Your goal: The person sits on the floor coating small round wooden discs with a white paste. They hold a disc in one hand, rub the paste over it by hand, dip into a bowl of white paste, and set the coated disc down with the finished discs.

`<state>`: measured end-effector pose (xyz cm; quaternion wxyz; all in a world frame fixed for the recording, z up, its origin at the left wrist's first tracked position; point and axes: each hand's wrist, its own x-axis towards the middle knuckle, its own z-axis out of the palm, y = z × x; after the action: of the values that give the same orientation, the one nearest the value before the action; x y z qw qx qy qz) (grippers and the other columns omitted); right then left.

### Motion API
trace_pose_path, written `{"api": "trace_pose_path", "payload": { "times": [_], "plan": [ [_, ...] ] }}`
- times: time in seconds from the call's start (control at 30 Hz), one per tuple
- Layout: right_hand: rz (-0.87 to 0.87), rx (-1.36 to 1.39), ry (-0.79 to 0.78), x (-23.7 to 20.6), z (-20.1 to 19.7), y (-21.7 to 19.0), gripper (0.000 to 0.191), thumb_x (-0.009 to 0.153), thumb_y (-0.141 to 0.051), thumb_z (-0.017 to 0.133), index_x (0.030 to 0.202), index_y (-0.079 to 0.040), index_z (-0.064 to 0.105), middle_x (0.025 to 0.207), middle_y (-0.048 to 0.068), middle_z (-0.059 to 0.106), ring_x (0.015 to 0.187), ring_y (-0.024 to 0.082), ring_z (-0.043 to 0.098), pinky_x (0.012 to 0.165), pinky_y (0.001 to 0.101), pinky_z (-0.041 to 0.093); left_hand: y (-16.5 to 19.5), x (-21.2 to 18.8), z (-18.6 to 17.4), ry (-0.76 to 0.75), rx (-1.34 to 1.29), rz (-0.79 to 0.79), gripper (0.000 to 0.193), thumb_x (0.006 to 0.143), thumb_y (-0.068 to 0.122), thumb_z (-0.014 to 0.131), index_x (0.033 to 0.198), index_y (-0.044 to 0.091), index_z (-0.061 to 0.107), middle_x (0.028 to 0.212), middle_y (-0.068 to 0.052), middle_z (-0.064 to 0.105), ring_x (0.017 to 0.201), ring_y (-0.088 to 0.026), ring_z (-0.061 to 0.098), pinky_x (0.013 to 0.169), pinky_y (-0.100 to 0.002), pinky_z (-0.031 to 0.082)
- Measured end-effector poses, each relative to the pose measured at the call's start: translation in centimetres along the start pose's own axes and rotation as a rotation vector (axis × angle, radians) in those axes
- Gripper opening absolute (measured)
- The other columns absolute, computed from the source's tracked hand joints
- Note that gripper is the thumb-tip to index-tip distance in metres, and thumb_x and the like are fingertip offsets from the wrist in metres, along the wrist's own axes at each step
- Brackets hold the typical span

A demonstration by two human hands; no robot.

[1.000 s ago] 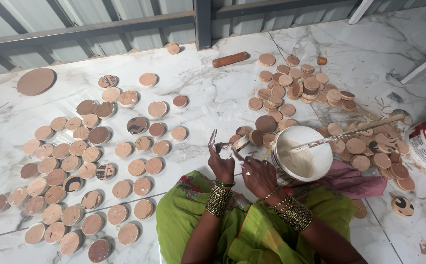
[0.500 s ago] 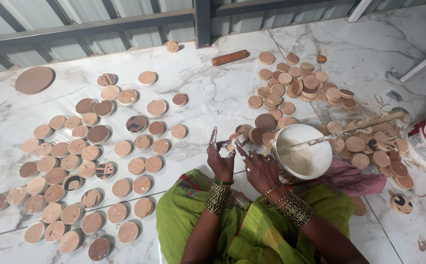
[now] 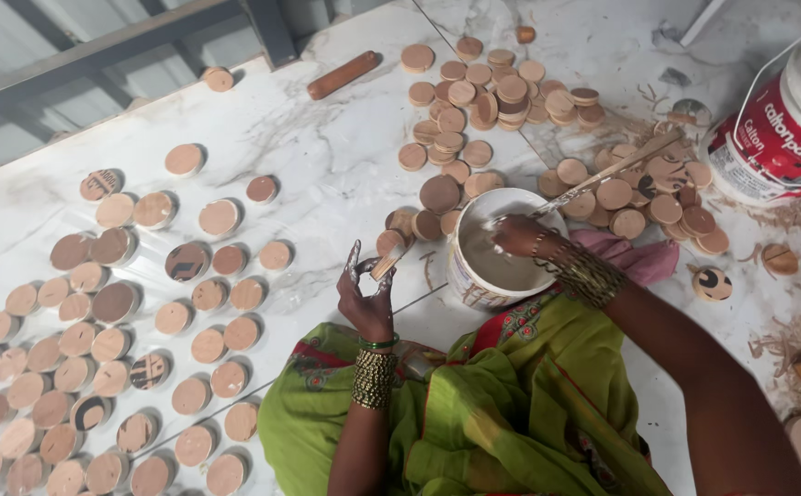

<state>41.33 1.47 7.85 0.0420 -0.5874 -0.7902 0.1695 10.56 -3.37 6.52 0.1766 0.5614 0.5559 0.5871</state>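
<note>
My left hand (image 3: 366, 292) holds a small round wooden disc (image 3: 386, 266) by its edge, fingers smeared with pale paste. My right hand (image 3: 515, 234) reaches into a white bowl (image 3: 467, 276) of whitish paste, fingertips at the paste; whether it grips anything is unclear. A long wooden stick (image 3: 614, 169) rests on the bowl's rim and points to the upper right. Green cloth (image 3: 511, 404) covers my lap below both hands.
Many round wooden discs (image 3: 107, 303) lie spread on the white marble floor (image 3: 327, 156) at left. A heap of discs (image 3: 502, 92) sits behind the bowl. A white and red paint bucket (image 3: 777, 119) stands at far right, a wooden roller (image 3: 342, 74) lies at the back, shavings at right.
My right hand left the disc held at my left hand and went right into the bowl. The view has come closer to the hands.
</note>
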Motion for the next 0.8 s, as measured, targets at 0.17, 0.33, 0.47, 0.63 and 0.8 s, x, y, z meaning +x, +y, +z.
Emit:
{"api": "trace_pose_path", "payload": {
  "times": [0.17, 0.33, 0.47, 0.63, 0.8],
  "plan": [
    [0.517, 0.441, -0.474, 3.9, 3.0, -1.7, 0.028, 0.091, -0.011, 0.055, 0.117, 0.000, 0.058, 0.079, 0.018, 0.074, 0.057, 0.027, 0.067, 0.049, 0.0425, 0.053, 0.2, -0.3, -0.3, -0.063, 0.022, 0.030, 0.068, 0.074, 0.003, 0.088, 0.137, 0.008, 0.064, 0.104, -0.006, 0.075, 0.100, -0.024, 0.069, 0.091, -0.037, 0.054],
    [0.358, 0.300, -0.618, 6.0, 4.4, -3.2, 0.023, 0.091, -0.017, 0.066, 0.087, 0.004, 0.070, 0.067, 0.013, 0.069, 0.047, 0.021, 0.063, 0.044, 0.0361, 0.051, 0.2, -0.4, -0.4, -0.089, -0.029, 0.018, 0.065, 0.075, 0.001, 0.087, 0.137, 0.006, 0.064, 0.105, -0.007, 0.075, 0.102, -0.023, 0.069, 0.092, -0.037, 0.054],
    [0.404, 0.396, -0.778, 6.2, 5.2, -3.2, 0.021, 0.090, -0.017, 0.068, 0.079, 0.001, 0.071, 0.060, 0.009, 0.064, 0.045, 0.019, 0.057, 0.043, 0.0339, 0.046, 0.5, -0.4, -0.4, -0.108, -0.020, -0.024, 0.068, 0.073, 0.001, 0.086, 0.137, 0.006, 0.064, 0.103, -0.006, 0.075, 0.099, -0.021, 0.069, 0.090, -0.035, 0.055],
    [0.279, 0.291, -0.858, 4.9, 5.6, -2.5, 0.014, 0.089, -0.016, 0.065, 0.090, -0.004, 0.072, 0.073, 0.011, 0.066, 0.058, 0.022, 0.060, 0.054, 0.0376, 0.048, 0.5, -0.6, -0.1, -0.118, -0.017, -0.010, 0.068, 0.071, 0.002, 0.088, 0.135, 0.006, 0.064, 0.100, -0.007, 0.074, 0.096, -0.023, 0.068, 0.087, -0.036, 0.054],
    [0.150, 0.156, -0.888, 3.5, 5.5, -2.3, 0.019, 0.088, -0.016, 0.063, 0.104, -0.010, 0.071, 0.089, 0.012, 0.069, 0.075, 0.026, 0.064, 0.068, 0.0408, 0.050, -0.3, -0.6, 0.2, -0.096, 0.001, 0.018, 0.057, 0.072, 0.004, 0.089, 0.125, 0.004, 0.068, 0.097, -0.009, 0.072, 0.094, -0.028, 0.066, 0.084, -0.039, 0.052]
  ]
}}
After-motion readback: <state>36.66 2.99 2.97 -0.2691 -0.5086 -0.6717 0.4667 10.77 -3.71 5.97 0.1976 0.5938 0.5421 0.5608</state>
